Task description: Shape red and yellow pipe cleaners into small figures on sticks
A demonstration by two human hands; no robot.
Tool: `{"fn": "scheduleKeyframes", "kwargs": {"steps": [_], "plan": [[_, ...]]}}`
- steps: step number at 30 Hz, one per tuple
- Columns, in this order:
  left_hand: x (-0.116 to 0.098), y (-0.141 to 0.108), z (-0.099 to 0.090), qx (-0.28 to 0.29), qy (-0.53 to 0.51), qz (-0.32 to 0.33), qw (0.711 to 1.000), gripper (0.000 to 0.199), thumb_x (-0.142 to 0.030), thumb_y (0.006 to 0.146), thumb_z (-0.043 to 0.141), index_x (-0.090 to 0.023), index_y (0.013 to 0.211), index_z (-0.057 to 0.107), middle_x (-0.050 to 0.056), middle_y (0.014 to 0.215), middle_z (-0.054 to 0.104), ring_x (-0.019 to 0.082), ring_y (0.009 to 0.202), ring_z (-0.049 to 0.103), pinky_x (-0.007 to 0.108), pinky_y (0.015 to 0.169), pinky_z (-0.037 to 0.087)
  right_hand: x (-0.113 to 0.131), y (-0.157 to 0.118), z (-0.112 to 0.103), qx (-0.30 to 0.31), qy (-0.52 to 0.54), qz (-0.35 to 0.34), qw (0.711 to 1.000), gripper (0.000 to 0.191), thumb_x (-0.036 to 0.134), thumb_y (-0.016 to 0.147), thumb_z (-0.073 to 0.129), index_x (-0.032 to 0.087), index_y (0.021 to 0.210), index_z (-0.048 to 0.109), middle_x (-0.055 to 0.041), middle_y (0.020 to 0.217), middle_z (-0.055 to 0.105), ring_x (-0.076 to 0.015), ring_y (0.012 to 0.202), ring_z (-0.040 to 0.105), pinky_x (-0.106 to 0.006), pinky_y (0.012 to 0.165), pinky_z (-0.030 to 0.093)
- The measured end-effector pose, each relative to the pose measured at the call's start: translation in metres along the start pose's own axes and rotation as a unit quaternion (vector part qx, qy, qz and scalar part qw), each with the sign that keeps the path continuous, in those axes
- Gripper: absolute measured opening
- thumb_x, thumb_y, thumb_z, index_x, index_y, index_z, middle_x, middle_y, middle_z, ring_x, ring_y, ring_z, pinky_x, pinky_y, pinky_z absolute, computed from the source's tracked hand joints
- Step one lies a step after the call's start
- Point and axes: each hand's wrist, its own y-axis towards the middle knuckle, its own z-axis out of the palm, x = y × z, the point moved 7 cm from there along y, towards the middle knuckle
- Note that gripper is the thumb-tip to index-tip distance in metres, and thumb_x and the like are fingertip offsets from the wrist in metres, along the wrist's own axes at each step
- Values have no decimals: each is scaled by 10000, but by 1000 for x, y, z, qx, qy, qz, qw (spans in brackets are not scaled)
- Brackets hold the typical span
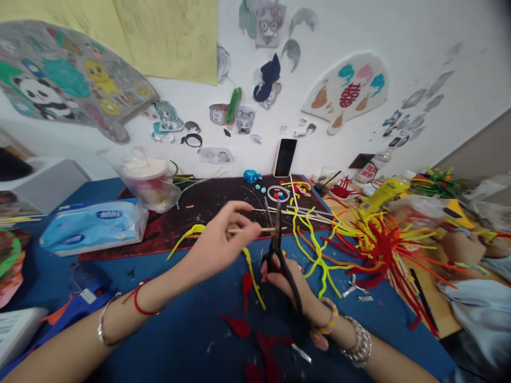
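Mid-view, my left hand [223,231] pinches a thin wooden stick [268,229] that points right. My right hand [289,282] is wrapped round black-handled scissors [275,239], blades upward and slightly apart. The stick's right end meets the blades; whether it lies between them or in front is unclear. A yellow pipe cleaner [254,276] hangs below my left hand, and another yellow piece [187,236] lies behind it. Red fuzzy pieces [239,325] lie on the blue table cover [175,330] below my hands.
A tissue pack [96,226], a bagged cup [147,183] and a blue glue gun [88,287] are at left. A phone [285,157] leans on the wall. Red and yellow pipe cleaners [383,250] spread at right, near another person's hand [463,250].
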Motion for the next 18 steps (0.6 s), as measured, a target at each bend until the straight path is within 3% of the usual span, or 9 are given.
{"fn": "scheduleKeyframes", "kwargs": {"steps": [2, 3, 5, 7, 8, 10, 14, 18], "plan": [[25, 0, 11, -53, -172, -93, 979, 533, -544, 808, 411, -160, 1174, 360, 98, 977, 581, 184, 798, 596, 317, 673, 488, -12, 7, -4, -29, 10, 24, 999, 105, 222, 665, 467, 154, 653, 546, -10, 609, 559, -151, 614, 539, -247, 606, 421], [37, -3, 26, -50, -207, -137, 967, 588, -547, 773, 471, -139, 1183, 360, 126, 1035, 563, 203, 891, 585, 339, 762, 475, -16, 11, -6, -49, 0, 29, 998, 121, 241, 672, 459, 156, 627, 533, -9, 588, 548, -149, 599, 526, -247, 595, 416], [54, -9, 67, 25, -229, -198, 953, 736, -463, 666, 649, -134, 1239, 325, 147, 1115, 531, 227, 993, 550, 353, 851, 441, -20, 17, -9, -90, -26, 33, 995, 144, 272, 671, 458, 159, 592, 502, -3, 558, 517, -140, 558, 476, -249, 553, 392], [55, -14, 98, 78, -248, -162, 952, 881, -322, 548, 761, -143, 1270, 289, 134, 1109, 540, 224, 952, 564, 349, 846, 446, -21, 21, -9, -123, -46, 34, 991, 148, 293, 642, 481, 165, 568, 466, 8, 536, 476, -125, 520, 408, -249, 503, 347], [56, -15, 105, 73, -240, -148, 957, 886, -270, 510, 779, -154, 1254, 312, 116, 1081, 552, 215, 911, 573, 343, 828, 453, -20, 23, -9, -138, -55, 34, 988, 152, 297, 620, 497, 170, 554, 445, 16, 526, 455, -118, 511, 378, -248, 489, 324], [57, -16, 109, 51, -216, -123, 967, 793, -194, 519, 752, -159, 1208, 362, 83, 1019, 570, 194, 862, 576, 322, 802, 457, -18, 24, -9, -160, -71, 33, 984, 167, 289, 576, 522, 177, 525, 409, 28, 512, 426, -107, 508, 339, -245, 479, 289], [60, -13, 98, -10, -151, -88, 985, 600, -105, 564, 651, -167, 1119, 430, 39, 954, 576, 162, 827, 561, 282, 784, 439, -15, 27, -9, -179, -79, 34, 980, 167, 267, 580, 500, 177, 495, 388, 40, 480, 396, -96, 495, 311, -234, 464, 249], [69, -4, 91, -54, -81, -85, 992, 439, -139, 590, 633, -164, 1003, 488, 16, 880, 580, 157, 800, 545, 263, 757, 422, -20, 33, -9, -175, -62, 34, 982, 232, 303, 617, 491, 177, 466, 369, 47, 460, 343, -87, 485, 287, -225, 454, 241]]}}
